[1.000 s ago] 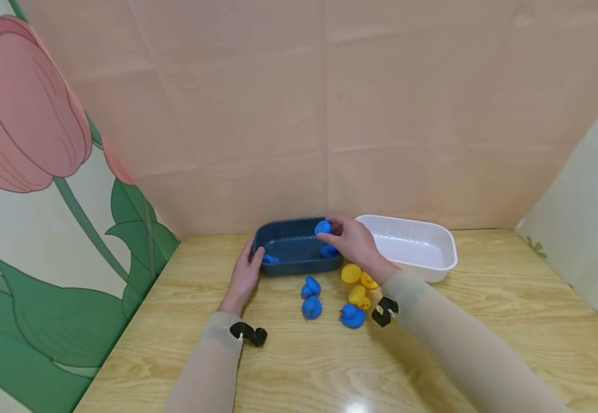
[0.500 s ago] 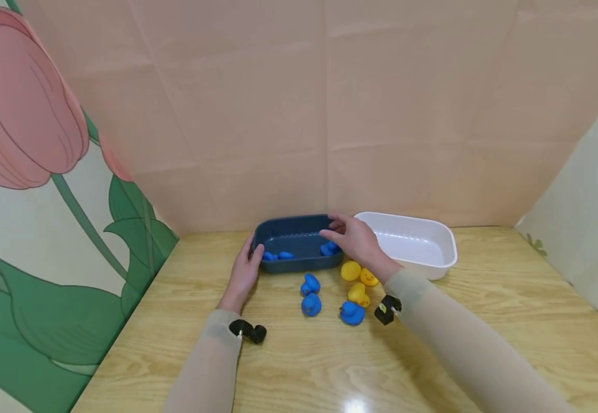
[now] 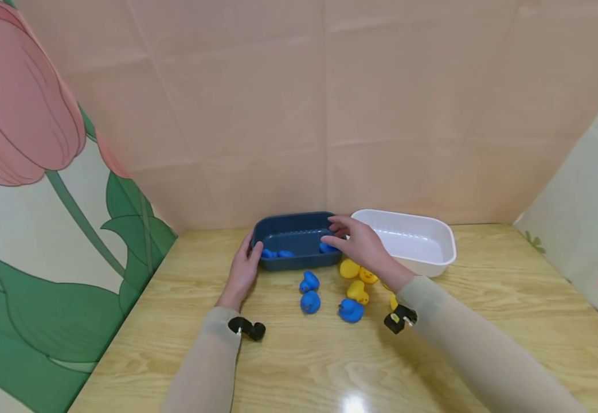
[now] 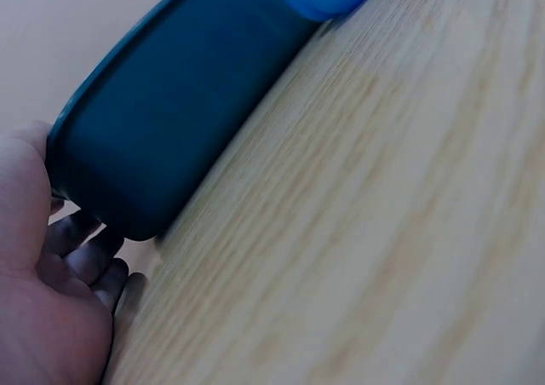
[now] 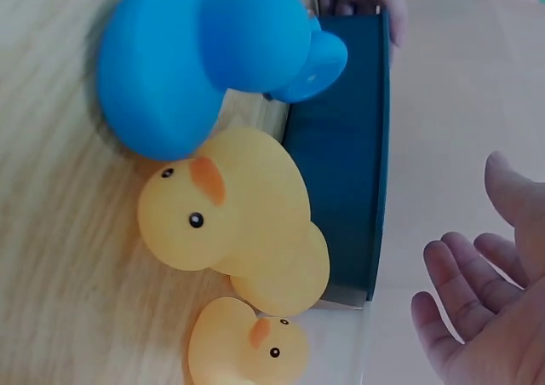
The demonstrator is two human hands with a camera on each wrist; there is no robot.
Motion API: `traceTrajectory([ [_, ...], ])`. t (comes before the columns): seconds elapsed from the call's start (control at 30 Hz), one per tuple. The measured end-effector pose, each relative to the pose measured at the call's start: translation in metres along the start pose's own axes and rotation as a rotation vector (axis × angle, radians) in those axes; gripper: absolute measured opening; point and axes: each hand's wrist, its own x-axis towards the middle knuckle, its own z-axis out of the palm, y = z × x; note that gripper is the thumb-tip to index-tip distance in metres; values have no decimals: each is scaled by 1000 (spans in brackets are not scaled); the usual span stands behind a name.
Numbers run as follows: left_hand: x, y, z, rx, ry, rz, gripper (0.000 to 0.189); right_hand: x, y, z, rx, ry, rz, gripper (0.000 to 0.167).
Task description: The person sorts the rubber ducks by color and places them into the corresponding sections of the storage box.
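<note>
Both arms reached forward over the wooden table (image 3: 299, 361). The left hand (image 3: 243, 268) was holding the left end of the dark blue tub (image 3: 299, 263), its thumb at the rim and its fingers bent round the outside. The right hand (image 3: 359, 241) hung over the tub's right end, its thumb and fingers spread apart. The dark blue tub sat near the table's back edge. Two blue toys (image 3: 278, 253) lay in its front left corner, and another blue toy (image 3: 327, 248) sat near its right end, partly hidden by the right hand. The white tub (image 3: 422, 266) stood just right of it, by the back edge too. In front of the tubs were three blue ducks (image 3: 351, 310), two of them close together on the left. Near the right one sat three yellow ducks (image 3: 358, 291), with more yellow (image 3: 394, 302) peeking out beside the right wrist. The ducks were smooth and round, and the yellow ones had orange beaks and black eyes.
</note>
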Motion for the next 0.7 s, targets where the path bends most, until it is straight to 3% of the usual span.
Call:
traceTrajectory([
  [0.2, 0, 0, 1, -19, 5, 10, 65, -16, -2, -4, 37, -6, -19, 67],
  [0.4, 0, 2, 1, -3, 3, 10, 69, -30, -3, -5, 52, -14, -35, 67],
  [0.7, 0, 0, 0, -12, -6, 7, 69, -48, -3, -6, 8, -71, -74, 70],
])
